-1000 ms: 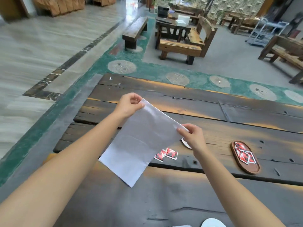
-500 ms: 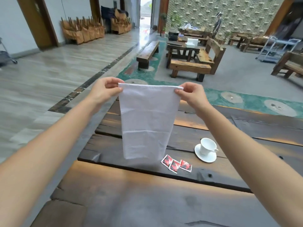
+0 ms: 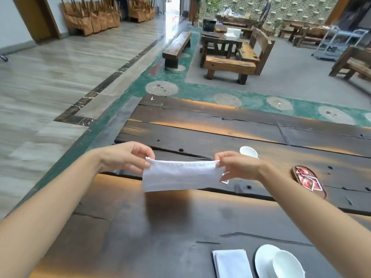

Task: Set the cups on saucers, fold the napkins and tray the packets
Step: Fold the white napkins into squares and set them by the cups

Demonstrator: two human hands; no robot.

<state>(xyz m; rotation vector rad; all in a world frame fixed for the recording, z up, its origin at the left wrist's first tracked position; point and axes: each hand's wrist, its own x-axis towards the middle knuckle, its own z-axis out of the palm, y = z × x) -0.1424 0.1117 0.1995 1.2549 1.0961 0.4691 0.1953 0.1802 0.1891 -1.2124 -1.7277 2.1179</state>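
pinching napkin (image 3: 180,175) top corners: left hand (image 3: 128,157), right hand (image 3: 236,166).

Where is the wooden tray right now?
Head view: the tray lies on the table at the right, holding red packets, right of the right hand pinching the napkin, and near the far cup.

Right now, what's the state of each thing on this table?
Held napkin, folded over, pinched between left hand and right hand.
Second napkin, folded, flat on table.
Near cup, upright on saucer.
Far cup, upright, base hidden.
Tray, holding red packets.
Loose packet, on table, outside tray.
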